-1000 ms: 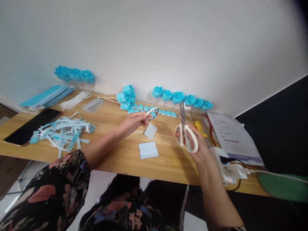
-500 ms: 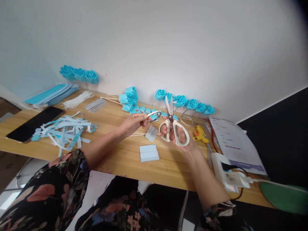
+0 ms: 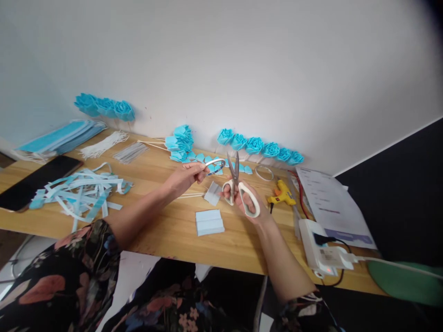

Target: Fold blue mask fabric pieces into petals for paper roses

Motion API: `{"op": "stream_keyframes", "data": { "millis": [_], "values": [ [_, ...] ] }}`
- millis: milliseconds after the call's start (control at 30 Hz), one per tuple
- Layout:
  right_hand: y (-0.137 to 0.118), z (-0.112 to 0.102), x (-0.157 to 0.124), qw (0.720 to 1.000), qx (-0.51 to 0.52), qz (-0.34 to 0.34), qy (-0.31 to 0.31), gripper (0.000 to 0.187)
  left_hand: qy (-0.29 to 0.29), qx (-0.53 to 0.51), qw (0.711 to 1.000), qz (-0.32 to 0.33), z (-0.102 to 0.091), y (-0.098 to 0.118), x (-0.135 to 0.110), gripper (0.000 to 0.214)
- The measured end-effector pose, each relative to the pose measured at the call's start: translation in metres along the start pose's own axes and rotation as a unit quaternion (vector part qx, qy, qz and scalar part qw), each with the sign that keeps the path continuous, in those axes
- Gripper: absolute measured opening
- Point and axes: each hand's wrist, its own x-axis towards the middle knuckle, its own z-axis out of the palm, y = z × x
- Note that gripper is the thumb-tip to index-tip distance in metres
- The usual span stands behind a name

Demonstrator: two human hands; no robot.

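Note:
My left hand pinches a thin white ring with a dark patterned inner side, perhaps a narrow roll of tape. To its right, my right hand has its fingers through the cream handles of a pair of scissors. Their blades point up and away, slightly apart, close to the ring without visibly touching it. Below the hands, a pale blue pleated piece lies on the wooden table. A smaller greyish pleated piece lies between the hands, beside thin pale sticks.
Blue fabric-like roses line the wall, with blue petal shapes before them. On the left are cut strips, a phone and face masks. A yellow glue gun, a power strip and papers occupy the right.
The scissors have come lower and closer to the ring, their blades no longer in front of the roses. My left hand keeps its pinch on the ring. The whole view has shifted slightly.

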Motion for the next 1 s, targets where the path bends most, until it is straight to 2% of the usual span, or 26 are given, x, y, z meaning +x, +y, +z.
{"op": "stream_keyframes", "data": {
  "millis": [100, 167, 233, 333, 400, 500, 567, 633, 700, 767, 867, 933, 1000],
  "values": [
    [0.002, 0.000, 0.002, 0.990, -0.118, 0.005, 0.080, 0.062, 0.012, -0.004, 1.000, 0.006, 0.000, 0.000, 0.001, 0.035],
    [0.002, 0.000, 0.003, 0.965, -0.226, -0.024, 0.133, 0.062, 0.020, -0.018, 1.000, 0.011, 0.001, -0.001, 0.001, 0.037],
    [0.003, 0.000, 0.004, 0.915, -0.356, -0.082, 0.172, 0.061, 0.024, -0.040, 0.999, 0.014, 0.003, -0.001, 0.000, 0.040],
    [0.003, 0.000, 0.005, 0.804, -0.528, -0.180, 0.205, 0.053, 0.027, -0.063, 0.997, 0.024, 0.006, -0.001, -0.002, 0.045],
    [0.003, -0.001, 0.004, 0.738, -0.598, -0.227, 0.214, 0.048, 0.020, -0.072, 0.997, 0.030, 0.009, 0.000, -0.003, 0.047],
    [0.002, 0.000, 0.001, 0.675, -0.656, -0.251, 0.226, 0.048, -0.009, -0.082, 0.996, 0.024, 0.012, -0.001, -0.007, 0.047],
    [0.001, 0.002, -0.001, 0.656, -0.675, -0.247, 0.230, 0.048, -0.029, -0.087, 0.996, 0.014, 0.014, -0.002, -0.008, 0.045],
    [0.001, 0.005, -0.002, 0.662, -0.672, -0.239, 0.229, 0.048, -0.042, -0.096, 0.995, 0.003, 0.016, -0.003, -0.010, 0.044],
    [0.002, 0.007, -0.001, 0.698, -0.636, -0.227, 0.236, 0.047, -0.045, -0.109, 0.993, -0.005, 0.016, -0.004, -0.010, 0.044],
    [0.003, 0.007, 0.001, 0.772, -0.549, -0.199, 0.249, 0.046, -0.039, -0.121, 0.992, -0.010, 0.016, -0.005, -0.009, 0.037],
    [0.004, 0.007, 0.005, 0.904, -0.328, -0.112, 0.250, 0.050, -0.037, -0.123, 0.992, -0.020, 0.012, -0.006, -0.008, 0.028],
    [0.001, 0.007, 0.005, 0.957, -0.185, -0.046, 0.221, 0.052, -0.038, -0.116, 0.992, -0.025, 0.008, -0.007, -0.006, 0.027],
    [-0.002, 0.009, 0.004, 0.980, -0.099, 0.000, 0.175, 0.052, -0.027, -0.109, 0.993, -0.023, 0.006, -0.009, -0.005, 0.023]
  ]
}}
